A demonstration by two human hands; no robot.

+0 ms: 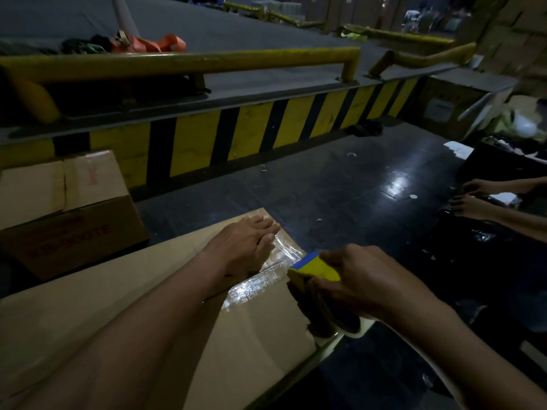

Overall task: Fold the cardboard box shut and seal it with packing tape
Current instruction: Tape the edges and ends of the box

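Observation:
A large brown cardboard box (97, 294) lies flat-topped in front of me, its flaps closed. A strip of clear packing tape (260, 282) shines along the seam near the box's far right edge. My left hand (245, 247) rests flat on the box top, straight fingers pressing down beside the tape. My right hand (358, 279) grips a yellow and blue tape dispenser (313, 269) at the box's right edge, with the tape roll (346, 327) below my palm.
Another cardboard box (68, 208) with red print stands at the left. A yellow and black striped dock wall (251, 134) with yellow rails (189, 62) runs behind. Another person's hands (476, 199) work over dark material at the right. The floor (355, 187) is dark and glossy, with scraps.

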